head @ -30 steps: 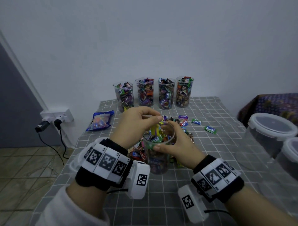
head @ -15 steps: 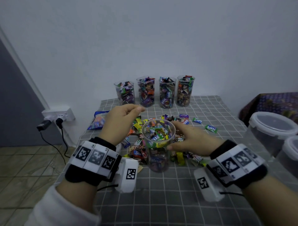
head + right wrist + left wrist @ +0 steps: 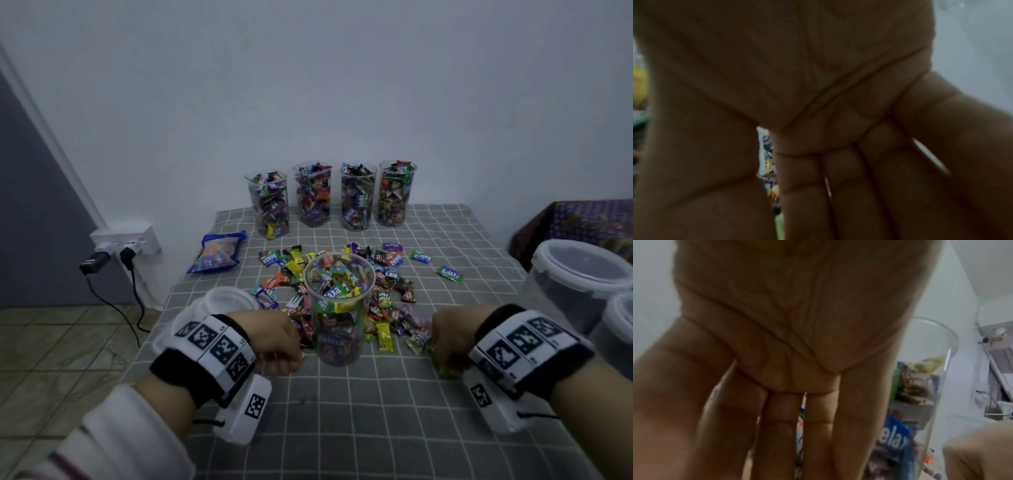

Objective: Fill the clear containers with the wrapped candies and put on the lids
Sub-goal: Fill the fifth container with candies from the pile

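A clear cup (image 3: 339,308) heaped with wrapped candies stands mid-table with no lid on it; it shows again as the cup (image 3: 931,386) beside my palm. Loose candies (image 3: 387,291) lie scattered around and behind it. My left hand (image 3: 277,342) is down on the cloth just left of the cup, its fingers (image 3: 781,426) straight and holding nothing. Right of the cup, my right hand (image 3: 445,339) lies low over the pile's edge, its fingers (image 3: 849,186) straight and together, with wrappers (image 3: 767,162) seen past the thumb. Neither hand touches the cup.
Three or more filled cups (image 3: 313,195) line the wall at the back. A blue candy bag (image 3: 219,253) lies at left, and a translucent round lid or tub (image 3: 226,298) sits behind my left wrist. Large lidded tubs (image 3: 579,274) stand at right. The grey checked cloth (image 3: 342,428) covers the table.
Both hands left the cup's rim and dropped to the table on either side of it. The cup now stands free.
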`<state>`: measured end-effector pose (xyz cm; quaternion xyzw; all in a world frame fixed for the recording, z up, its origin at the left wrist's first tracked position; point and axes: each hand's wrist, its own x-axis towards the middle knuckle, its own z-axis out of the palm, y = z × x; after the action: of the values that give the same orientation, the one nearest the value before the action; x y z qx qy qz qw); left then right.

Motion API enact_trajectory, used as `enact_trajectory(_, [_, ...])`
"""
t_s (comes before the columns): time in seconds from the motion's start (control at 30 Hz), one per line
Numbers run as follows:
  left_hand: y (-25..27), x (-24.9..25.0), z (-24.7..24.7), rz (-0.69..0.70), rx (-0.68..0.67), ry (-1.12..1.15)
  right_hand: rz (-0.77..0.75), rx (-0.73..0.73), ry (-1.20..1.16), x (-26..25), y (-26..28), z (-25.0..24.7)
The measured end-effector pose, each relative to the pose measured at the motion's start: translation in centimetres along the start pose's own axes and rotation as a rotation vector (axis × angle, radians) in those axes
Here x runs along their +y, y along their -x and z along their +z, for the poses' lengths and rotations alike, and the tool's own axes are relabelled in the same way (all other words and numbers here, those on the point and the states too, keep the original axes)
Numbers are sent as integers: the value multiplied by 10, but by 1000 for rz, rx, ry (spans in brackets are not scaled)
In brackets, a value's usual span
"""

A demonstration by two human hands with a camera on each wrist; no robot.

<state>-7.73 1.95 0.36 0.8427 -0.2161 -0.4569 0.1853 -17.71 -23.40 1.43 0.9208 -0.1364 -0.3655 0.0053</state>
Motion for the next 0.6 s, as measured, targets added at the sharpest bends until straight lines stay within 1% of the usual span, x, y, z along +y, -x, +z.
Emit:
enact_trajectory(0.07, [-6, -2, 2, -31, 6, -18, -25, -27, -26, -1, -6, 3])
enact_trajectory(0.13, [-11, -2, 2, -24, 54, -63, -70, 8, -103, -3, -11, 3])
enact_trajectory(0.17, [-14, -3, 1, -10, 100, -96, -92, 40, -122, -5, -12, 1])
enact_trajectory(0.3, [-21, -2, -4, 21, 311, -246, -167, 204, -204, -15, -23, -5])
enact_trajectory(0.37, [-21, 1, -7, 21, 409, -363, -183, 312, -273, -16, -28, -7])
enact_trajectory(0.47, [-21, 3, -9, 47, 569, -401, -137, 496, -363, -15, -30, -10])
enact_trajectory(0.5, [-23, 3, -9, 54, 599, -395, -110, 525, -365, -14, -32, -9])
enact_trajectory(0.53, [-25, 2, -8, 55, 607, -399, -96, 522, -359, -14, -34, -9])
enact_trajectory(0.6, [-31, 3, -7, 56, 568, -413, -105, 426, -315, -16, -38, -7])
